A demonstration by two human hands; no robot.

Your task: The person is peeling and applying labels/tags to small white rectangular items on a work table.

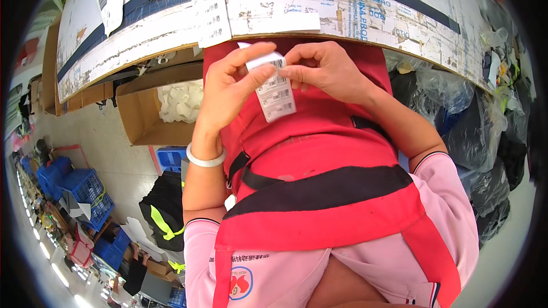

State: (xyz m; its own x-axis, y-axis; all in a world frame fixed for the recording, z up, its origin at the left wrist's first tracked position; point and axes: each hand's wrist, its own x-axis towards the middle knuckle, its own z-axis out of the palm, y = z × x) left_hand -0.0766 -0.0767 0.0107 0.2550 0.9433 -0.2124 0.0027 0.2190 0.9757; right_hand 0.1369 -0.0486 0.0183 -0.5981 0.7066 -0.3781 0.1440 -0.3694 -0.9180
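A short strip of white barcode labels (278, 100) hangs in front of my red apron. My left hand (229, 88) is closed on the upper part of the strip, thumb in front and fingers behind. From the other side, my right hand (326, 71) pinches at the strip's upper right edge with thumb and forefinger. Whether it grips the strip itself or one label's corner is too small to tell. Just beyond my hands, a longer sheet of barcode labels (210, 8) lies over the edge of the worn, tape-covered table (262, 8).
More label sheets (111, 3) lie on the table's left side. Below it stands an open cardboard box (140, 111) with crumpled white paper (181, 101). Plastic-wrapped dark bundles (474, 131) are piled at the right. Blue crates (85, 191) and a black bundle (164, 208) stand at the left.
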